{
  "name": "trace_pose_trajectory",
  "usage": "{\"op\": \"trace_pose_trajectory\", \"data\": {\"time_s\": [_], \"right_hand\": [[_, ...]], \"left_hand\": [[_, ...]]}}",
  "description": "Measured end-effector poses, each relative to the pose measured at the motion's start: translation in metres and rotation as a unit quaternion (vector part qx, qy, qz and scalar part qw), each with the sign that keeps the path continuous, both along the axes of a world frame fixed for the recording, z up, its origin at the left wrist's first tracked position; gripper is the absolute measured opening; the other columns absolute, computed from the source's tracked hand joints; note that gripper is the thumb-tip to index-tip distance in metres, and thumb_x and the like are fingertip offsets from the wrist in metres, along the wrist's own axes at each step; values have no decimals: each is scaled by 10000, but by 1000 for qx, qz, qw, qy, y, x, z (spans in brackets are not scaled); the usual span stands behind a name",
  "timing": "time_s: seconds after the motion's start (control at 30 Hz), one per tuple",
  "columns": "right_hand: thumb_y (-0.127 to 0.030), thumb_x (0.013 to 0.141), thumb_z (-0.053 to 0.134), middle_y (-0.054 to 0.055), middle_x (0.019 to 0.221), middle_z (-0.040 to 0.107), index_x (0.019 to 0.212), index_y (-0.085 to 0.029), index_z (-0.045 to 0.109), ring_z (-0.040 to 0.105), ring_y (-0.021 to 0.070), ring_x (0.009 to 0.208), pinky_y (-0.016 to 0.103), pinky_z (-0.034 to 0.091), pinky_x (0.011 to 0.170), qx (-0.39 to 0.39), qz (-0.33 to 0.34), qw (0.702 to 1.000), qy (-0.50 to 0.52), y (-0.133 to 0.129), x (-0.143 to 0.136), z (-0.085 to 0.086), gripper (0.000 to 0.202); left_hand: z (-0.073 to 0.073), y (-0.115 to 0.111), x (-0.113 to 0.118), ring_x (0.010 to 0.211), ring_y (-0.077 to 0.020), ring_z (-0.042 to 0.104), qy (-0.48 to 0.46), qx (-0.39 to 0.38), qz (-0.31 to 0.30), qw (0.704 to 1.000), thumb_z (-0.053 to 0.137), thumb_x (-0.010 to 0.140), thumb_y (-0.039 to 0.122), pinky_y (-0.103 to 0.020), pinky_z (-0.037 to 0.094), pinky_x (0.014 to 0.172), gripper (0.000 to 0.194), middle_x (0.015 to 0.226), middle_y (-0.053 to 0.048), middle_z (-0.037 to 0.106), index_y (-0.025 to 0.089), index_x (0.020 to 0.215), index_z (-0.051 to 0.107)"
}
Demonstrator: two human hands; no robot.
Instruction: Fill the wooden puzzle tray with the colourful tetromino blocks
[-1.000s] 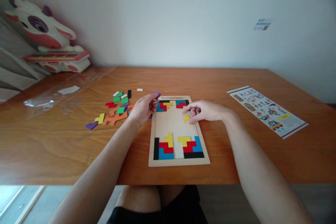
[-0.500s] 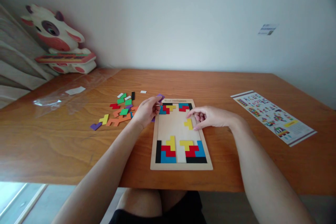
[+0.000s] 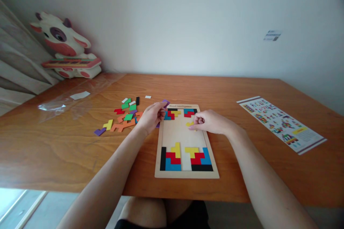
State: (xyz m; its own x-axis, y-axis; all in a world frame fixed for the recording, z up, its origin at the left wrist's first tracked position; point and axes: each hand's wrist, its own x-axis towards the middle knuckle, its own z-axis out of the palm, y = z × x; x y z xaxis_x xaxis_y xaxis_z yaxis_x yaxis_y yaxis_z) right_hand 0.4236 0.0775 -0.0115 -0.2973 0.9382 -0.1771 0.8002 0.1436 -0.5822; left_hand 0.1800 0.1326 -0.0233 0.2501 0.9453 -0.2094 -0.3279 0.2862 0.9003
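Note:
A wooden puzzle board (image 3: 157, 164) lies in front of me with blocks in its corners: black, blue, red and yellow. My left hand (image 3: 152, 116) is over its far left edge, fingers closed on a purple puzzle piece (image 3: 166, 103) that sticks out past the fingertips. Another purple bit shows under that hand beside the frame. Over the right side of the board, my right hand (image 3: 208, 121) pinches a yellow puzzle piece (image 3: 189, 124), partly covered by the fingers, just below the far right group.
Loose pieces, including an orange piece (image 3: 123, 125) and a green piece (image 3: 128, 117), are scattered left of the board. A printed sheet (image 3: 282, 125) lies at right. A clear plastic bag (image 3: 61, 105) and a cow toy keyboard (image 3: 72, 63) occupy the left back.
My right hand has closed its thumb and finger on the yellow piece and shifted slightly left with it. My left hand still holds the purple piece. The whole view has tilted slightly.

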Motion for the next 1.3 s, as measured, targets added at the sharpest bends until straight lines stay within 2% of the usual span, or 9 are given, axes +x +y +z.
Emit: {"op": "trace_pose_trajectory", "data": {"time_s": [0.13,0.23,0.33,0.4,0.53,0.97,1.13,1.23,1.3], "right_hand": [[-483,839,666,-26,556,503,570,-209,470,401,121,538,291,244,550,46,-17,998,-34,0,-7,0,431],[-500,820,686,-24,568,516,576,-211,484,420,127,549,291,257,549,32,-24,999,-30,0,-7,2,429],[-509,717,783,-21,666,566,705,-210,564,477,136,613,275,314,559,-23,-23,999,26,0,0,3,371],[-485,651,837,-28,714,565,854,-203,596,493,137,646,264,349,572,-55,-23,996,68,1,5,3,423],[-465,658,837,-35,728,553,1038,-178,598,495,134,652,261,361,582,-67,-25,994,83,1,9,2,533],[-483,661,836,-4,749,598,929,-170,649,510,137,659,266,365,586,-64,-53,995,62,1,6,1,452],[-531,721,783,-27,715,571,1011,-180,614,487,131,620,262,347,559,-8,-36,997,67,1,6,0,486],[-444,869,651,-14,707,594,1042,-187,611,505,141,615,273,346,574,70,-56,994,54,4,4,-3,312],[-349,912,590,1,716,621,1015,-193,622,540,151,637,282,359,607,119,-80,989,38,6,2,-6,190]], "left_hand": [[1,0,0,537,-60,433,-5,-2,-4,1000,832,587,370,-194,271,458,341,634,20,515,145,672,591],[1,-1,0,540,-60,432,-5,0,-4,1000,829,594,367,-199,272,464,338,633,21,512,145,669,586],[2,-1,1,540,-60,431,-5,2,-6,1000,830,592,374,-198,268,465,345,636,24,507,144,678,588],[2,-1,0,541,-60,432,-2,1,-7,1000,831,592,382,-197,269,464,351,640,24,507,144,678,587],[1,0,-1,544,-64,441,8,6,-7,1000,823,603,389,-201,282,464,343,646,16,518,144,673,595],[2,-1,-1,540,-64,452,6,3,-9,1000,826,604,380,-213,275,471,335,648,17,539,150,673,593],[2,-1,0,534,-62,447,8,3,-9,1000,822,600,380,-210,275,469,338,637,21,534,151,663,583],[2,-1,0,536,-60,451,9,2,-10,1000,823,596,383,-204,278,468,340,644,20,540,147,677,593],[3,-2,0,536,-60,450,8,2,-10,1000,824,594,381,-203,279,467,338,646,19,542,145,688,602]]}}
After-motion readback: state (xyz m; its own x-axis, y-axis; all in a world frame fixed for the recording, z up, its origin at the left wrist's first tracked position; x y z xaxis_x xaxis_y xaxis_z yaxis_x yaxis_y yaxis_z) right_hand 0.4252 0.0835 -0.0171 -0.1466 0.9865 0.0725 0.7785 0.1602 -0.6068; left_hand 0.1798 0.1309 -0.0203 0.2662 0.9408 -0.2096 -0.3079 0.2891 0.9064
